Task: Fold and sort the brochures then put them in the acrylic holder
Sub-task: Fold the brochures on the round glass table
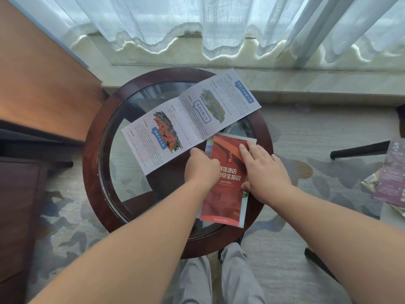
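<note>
A folded red brochure point(222, 200) with white Chinese lettering lies on the near right part of the round glass table point(92, 163). My left hand point(200, 168) has its fingers curled at the brochure's left edge and grips it. My right hand point(266, 172) lies flat on the brochure's right side, fingers straight, thumb at the edge. A long unfolded white brochure point(190, 116) with pictures and blue labels stretches diagonally across the table, from the left middle to the far right rim. No acrylic holder is in view.
Several purple brochures point(392, 176) lie at the right edge of the frame. A wooden cabinet point(39, 84) stands to the left. Sheer curtains point(197, 23) hang over a stone sill behind the table. Dark chair legs point(359, 149) reach in from the right.
</note>
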### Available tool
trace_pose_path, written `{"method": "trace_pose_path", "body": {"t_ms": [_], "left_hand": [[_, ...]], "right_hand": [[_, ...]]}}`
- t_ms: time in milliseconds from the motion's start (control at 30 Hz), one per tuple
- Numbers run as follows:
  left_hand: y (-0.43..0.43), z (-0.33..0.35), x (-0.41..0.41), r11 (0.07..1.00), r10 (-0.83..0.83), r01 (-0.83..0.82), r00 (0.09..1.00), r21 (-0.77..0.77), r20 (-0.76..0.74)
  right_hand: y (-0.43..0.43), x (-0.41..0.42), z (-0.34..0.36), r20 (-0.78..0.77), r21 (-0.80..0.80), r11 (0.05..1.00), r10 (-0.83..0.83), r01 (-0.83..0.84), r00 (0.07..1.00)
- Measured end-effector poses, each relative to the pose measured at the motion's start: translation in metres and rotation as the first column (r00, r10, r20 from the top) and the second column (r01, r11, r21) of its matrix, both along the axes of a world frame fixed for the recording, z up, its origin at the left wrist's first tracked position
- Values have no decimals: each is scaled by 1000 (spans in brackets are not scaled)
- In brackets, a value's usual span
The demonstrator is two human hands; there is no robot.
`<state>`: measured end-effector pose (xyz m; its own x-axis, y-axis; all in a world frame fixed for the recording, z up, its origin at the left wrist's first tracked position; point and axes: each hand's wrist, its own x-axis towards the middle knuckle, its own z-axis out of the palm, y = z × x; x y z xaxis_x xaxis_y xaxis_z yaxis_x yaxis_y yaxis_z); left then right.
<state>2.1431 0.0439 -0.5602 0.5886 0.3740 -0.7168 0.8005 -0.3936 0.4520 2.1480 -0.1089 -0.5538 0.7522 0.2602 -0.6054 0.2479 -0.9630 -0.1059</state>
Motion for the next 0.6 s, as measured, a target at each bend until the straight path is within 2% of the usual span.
{"method": "trace_pose_path", "body": {"t_ms": [233,367,467,600], "left_hand": [[8,-4,-9,999,-40,39,999,9,8],[3,-6,-9,987,-160,160,987,-1,32],[22,-3,-14,990,-128,134,986,-52,107],[92,11,-38,989,-70,94,977,-111,203]], "right_hand": [[1,-1,-2,0,-18,1000,-17,17,1000],[5,1,-3,1,-17,1000,-5,5,1000],[0,2,-2,6,-35,999,18,-17,1000],[-2,1,1,19,-50,999,23,-22,1000]]}}
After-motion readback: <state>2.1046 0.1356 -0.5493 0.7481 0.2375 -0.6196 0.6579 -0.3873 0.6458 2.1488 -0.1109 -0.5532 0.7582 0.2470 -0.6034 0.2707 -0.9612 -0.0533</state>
